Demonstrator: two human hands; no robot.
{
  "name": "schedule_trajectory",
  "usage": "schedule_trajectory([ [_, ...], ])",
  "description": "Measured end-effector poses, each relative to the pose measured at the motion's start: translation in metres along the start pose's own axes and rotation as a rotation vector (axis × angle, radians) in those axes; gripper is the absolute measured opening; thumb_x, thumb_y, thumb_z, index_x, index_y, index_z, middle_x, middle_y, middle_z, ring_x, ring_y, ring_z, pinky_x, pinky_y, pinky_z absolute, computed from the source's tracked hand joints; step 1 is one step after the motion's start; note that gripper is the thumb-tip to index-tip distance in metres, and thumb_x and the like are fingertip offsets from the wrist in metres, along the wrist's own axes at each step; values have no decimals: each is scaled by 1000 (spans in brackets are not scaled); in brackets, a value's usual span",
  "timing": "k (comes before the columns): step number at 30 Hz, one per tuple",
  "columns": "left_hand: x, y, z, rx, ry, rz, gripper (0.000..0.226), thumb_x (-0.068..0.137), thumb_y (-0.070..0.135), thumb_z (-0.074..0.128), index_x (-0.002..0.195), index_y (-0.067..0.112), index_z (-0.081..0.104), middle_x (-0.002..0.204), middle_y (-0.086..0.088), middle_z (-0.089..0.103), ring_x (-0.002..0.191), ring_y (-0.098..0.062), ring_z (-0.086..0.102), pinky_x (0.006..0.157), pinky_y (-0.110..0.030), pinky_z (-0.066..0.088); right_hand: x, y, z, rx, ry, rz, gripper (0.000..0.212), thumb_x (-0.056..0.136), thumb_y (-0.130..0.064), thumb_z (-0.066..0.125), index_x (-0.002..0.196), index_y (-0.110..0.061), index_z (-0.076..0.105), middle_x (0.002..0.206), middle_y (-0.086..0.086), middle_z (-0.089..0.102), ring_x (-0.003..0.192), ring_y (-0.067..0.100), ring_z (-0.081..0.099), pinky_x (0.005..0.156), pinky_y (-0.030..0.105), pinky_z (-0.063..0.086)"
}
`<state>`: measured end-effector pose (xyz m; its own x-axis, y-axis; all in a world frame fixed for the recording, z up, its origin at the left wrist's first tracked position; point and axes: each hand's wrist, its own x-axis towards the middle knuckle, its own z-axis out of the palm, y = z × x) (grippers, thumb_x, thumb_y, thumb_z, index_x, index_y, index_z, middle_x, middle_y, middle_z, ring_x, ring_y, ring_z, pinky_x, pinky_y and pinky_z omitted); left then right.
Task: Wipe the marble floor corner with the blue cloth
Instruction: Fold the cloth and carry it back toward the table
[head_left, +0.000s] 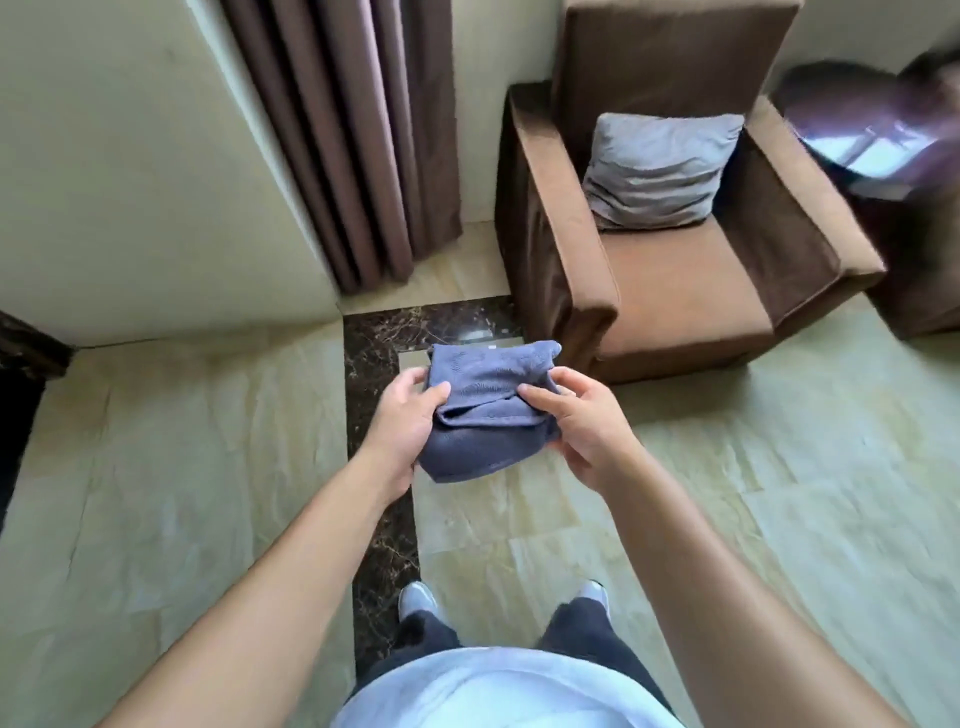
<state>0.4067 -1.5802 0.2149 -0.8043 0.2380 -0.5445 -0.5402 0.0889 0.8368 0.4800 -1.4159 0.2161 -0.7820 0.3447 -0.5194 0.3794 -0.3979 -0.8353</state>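
Note:
A folded blue cloth (483, 405) is held in the air in front of me, well above the floor. My left hand (402, 415) grips its left side, thumb on top. The cloth's right side is pinched by my right hand (576, 426), fingers over the fold. Below lies the marble floor: pale beige tiles (208, 467) with a dark brown veined strip (374, 343) that turns a corner just beyond the cloth. The floor corner by the wall and curtain (457, 275) lies further ahead.
A brown armchair (675, 291) with a grey cushion (654, 171) stands to the right of the corner. Brown curtains (353, 140) hang beside a cream wall (130, 182). A dark round table (857, 124) sits at far right. My feet (418, 600) stand on the dark strip.

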Motion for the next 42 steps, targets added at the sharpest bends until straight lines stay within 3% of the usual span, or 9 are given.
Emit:
schedule_trajectory([
  [5, -25, -42, 181, 218, -210, -12, 17, 96, 9, 54, 112, 11, 58, 116, -15, 67, 100, -27, 64, 93, -43, 52, -55, 1, -181, 125, 246, -52, 10, 89, 1, 67, 95, -8, 66, 81, 4, 73, 69, 15, 67, 52, 23, 52],
  [7, -40, -70, 264, 258, -352, -71, 12, 96, 9, 55, 104, 15, 62, 115, -13, 68, 94, -26, 66, 81, -40, 54, -86, 2, -266, 177, 366, -73, 11, 90, 1, 66, 94, -10, 66, 85, 3, 73, 70, 13, 69, 53, 23, 54],
  [10, -72, -102, 370, 248, -582, -227, 17, 98, 11, 54, 113, 16, 62, 109, -6, 70, 87, -22, 69, 62, -40, 58, -132, 2, -374, 253, 537, -111, 18, 90, 3, 65, 92, -15, 66, 90, 1, 72, 75, 14, 68, 65, 28, 54],
  [15, -99, -128, 472, 308, -748, -293, 30, 98, 12, 54, 127, 18, 57, 110, -3, 73, 96, -27, 70, 72, -52, 59, -163, 5, -470, 363, 661, -139, 22, 91, 6, 62, 93, -16, 67, 90, 0, 73, 75, 13, 69, 69, 29, 55],
  [20, -92, -135, 558, 408, -752, -260, 29, 99, 12, 52, 127, 16, 58, 105, -4, 73, 87, -24, 70, 65, -44, 60, -149, 6, -542, 470, 725, -121, 20, 90, 4, 64, 89, -16, 68, 83, -3, 74, 76, 14, 68, 74, 33, 53],
  [28, -13, -119, 712, 274, -711, -229, 27, 94, 4, 56, 120, 9, 64, 100, -7, 73, 78, -18, 72, 66, -28, 59, -47, -64, -675, 523, 712, -67, 3, 91, -16, 68, 89, -17, 70, 84, -1, 76, 78, 16, 69, 71, 30, 53],
  [34, 49, -73, 836, 277, -679, -234, 23, 94, 4, 56, 113, 13, 66, 93, -4, 74, 75, -17, 71, 65, -29, 57, 35, -150, -773, 458, 721, -38, 6, 92, -21, 68, 90, -16, 71, 93, 6, 76, 87, 24, 70, 76, 35, 55],
  [38, 81, -47, 917, 296, -650, -228, 18, 94, 3, 55, 102, 16, 65, 86, -2, 72, 72, -16, 68, 64, -28, 54, 81, -191, -836, 491, 724, 5, 31, 91, -27, 69, 113, -6, 70, 117, 16, 75, 110, 33, 70, 96, 51, 54],
  [42, 122, -33, 1001, 321, -638, -252, 18, 94, 3, 54, 100, 18, 63, 85, -2, 69, 66, -17, 67, 58, -27, 53, 135, -226, -913, 480, 690, 33, 8, 90, -19, 69, 95, -13, 72, 105, 12, 75, 98, 28, 70, 88, 41, 53],
])
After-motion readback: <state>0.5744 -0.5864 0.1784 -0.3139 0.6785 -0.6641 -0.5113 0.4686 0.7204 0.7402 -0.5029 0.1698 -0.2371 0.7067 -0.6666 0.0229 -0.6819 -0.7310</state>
